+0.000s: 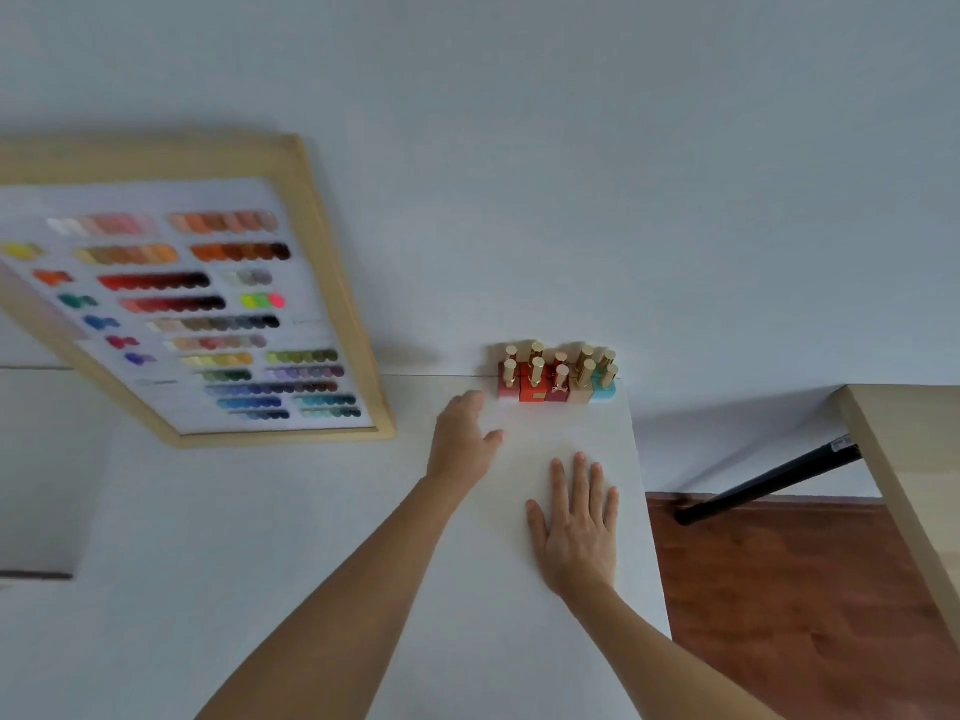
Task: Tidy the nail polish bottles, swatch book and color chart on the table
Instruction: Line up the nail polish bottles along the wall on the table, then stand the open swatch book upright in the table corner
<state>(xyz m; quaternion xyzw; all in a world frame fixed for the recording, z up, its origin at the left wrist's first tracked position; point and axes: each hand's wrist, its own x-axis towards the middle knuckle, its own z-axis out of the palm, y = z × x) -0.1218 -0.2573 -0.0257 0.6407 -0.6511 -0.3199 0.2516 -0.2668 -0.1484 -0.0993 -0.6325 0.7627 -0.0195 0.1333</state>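
Far left, the framed color chart [182, 298] leans against the wall, its left side cut off and blurred. The left hand [464, 439] reaches empty, fingers loosely spread, just beside the nail polish bottles [558, 374] clustered at the desk's [260, 563] far right corner. Nudging them gently from the side should keep them upright. The right hand [576, 522] lies flat and empty. I can't spot the swatch book.

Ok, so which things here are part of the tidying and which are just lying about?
Part of the job:
- nail polish bottles, grouped at the white table's far edge by the wall
- framed color chart
- left hand, open near the bottles
- right hand, flat on the table

Just there:
- wooden table
- black leg
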